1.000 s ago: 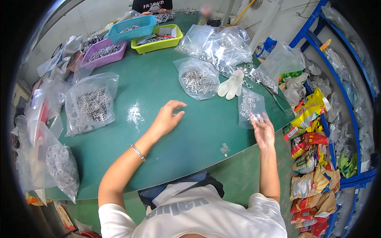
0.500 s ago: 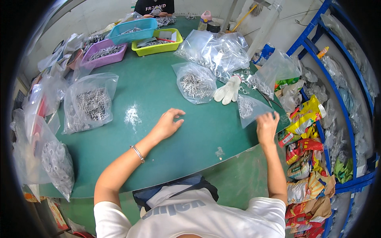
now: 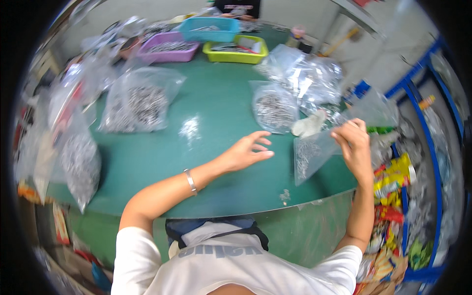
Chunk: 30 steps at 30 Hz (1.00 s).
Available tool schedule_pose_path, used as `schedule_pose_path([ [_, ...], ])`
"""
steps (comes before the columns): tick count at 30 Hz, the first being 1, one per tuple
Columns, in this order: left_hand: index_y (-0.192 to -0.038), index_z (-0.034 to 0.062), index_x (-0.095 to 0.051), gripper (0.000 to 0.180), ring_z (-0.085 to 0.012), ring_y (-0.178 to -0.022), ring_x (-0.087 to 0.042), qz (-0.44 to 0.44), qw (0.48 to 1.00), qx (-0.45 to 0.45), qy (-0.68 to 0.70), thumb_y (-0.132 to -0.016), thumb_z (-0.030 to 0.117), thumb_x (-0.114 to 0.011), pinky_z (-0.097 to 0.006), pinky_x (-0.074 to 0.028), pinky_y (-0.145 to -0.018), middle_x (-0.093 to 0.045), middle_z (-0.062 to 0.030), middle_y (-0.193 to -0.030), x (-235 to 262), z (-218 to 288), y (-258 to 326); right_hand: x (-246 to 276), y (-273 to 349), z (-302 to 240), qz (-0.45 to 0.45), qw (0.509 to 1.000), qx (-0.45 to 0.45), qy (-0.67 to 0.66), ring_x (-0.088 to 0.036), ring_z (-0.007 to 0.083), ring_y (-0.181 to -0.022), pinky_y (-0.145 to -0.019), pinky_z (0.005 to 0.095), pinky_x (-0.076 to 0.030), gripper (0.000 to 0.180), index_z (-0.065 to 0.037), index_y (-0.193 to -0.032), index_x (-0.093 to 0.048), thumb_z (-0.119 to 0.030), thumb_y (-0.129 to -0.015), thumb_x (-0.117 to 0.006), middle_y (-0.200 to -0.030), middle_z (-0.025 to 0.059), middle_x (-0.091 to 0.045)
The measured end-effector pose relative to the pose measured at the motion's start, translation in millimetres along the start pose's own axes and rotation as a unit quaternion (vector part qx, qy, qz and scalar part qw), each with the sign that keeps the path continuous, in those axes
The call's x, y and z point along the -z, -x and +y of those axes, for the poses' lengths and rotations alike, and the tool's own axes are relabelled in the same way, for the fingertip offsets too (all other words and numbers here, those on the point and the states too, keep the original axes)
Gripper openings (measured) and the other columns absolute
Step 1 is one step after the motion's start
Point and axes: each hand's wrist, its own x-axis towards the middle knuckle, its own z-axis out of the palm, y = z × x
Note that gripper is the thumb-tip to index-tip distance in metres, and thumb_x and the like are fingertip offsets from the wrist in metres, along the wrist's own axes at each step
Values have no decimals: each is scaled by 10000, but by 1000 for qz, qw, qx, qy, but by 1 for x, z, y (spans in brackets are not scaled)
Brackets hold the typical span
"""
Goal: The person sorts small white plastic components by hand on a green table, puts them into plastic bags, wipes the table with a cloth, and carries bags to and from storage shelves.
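Note:
My right hand pinches the upper corner of a small clear plastic bag, which tilts near the table's right edge. Small silvery metal pieces are gathered at the bag's left end. My left hand is over the green table with its fingers apart and nothing in them. It points toward the small bag without touching it. Just beyond lies a larger clear bag of metal parts. A white glove is partly behind the small bag.
Another bag of metal parts lies at left, beside white powder. Purple, blue and yellow-green trays stand at the back, where another person sits. A blue rack borders the right side.
My right hand has lifted the small bag's corner and drawn the bag up off the table. My left hand has moved toward it, fingers spreading. The head view has shifted.

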Motion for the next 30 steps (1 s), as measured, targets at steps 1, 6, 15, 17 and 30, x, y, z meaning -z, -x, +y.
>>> schedule_pose_path([
  [1,-1249,16,-295,572,-219,-1038,-465,8,993,86,82,-809,273,-554,-348,-423,-850,-428,-163,-1154,1,2,11,-2,-10,-16,-1,1000,23,-13,-444,228,-568,-726,342,-346,84,-1,-674,-541,3,-650,-621,-579,82,-451],
  [6,-1271,22,-267,718,-288,-1109,-419,2,844,84,530,-792,520,-461,-430,-344,-931,-386,-208,-1222,-6,4,73,-8,-62,-97,22,973,208,-100,-433,240,-557,-734,422,-367,70,19,-655,-511,9,-621,-571,-582,95,-435],
  [15,-1241,-21,-316,720,-203,-963,-523,364,916,-101,136,-663,130,-718,-298,-433,-799,-526,-182,-1063,-8,26,259,-21,-103,-215,-57,712,635,-293,-516,248,-586,-693,399,-382,99,7,-764,-576,-24,-681,-533,-620,112,-516],
  [17,-1244,-23,-309,742,-200,-963,-522,373,922,-97,41,-652,137,-727,-293,-434,-795,-523,-170,-1077,-16,17,289,-29,-103,-262,-80,643,713,-269,-518,236,-636,-682,387,-383,132,-15,-784,-575,-18,-663,-522,-674,105,-520],
  [30,-774,-4,-626,246,-122,-780,-566,850,502,-120,-103,-848,184,-485,-265,-435,-747,-622,-68,-792,-137,16,431,-112,-43,-420,-38,537,706,-460,-487,255,-773,-722,391,-377,196,0,-813,-538,23,-621,-572,-776,101,-483],
])
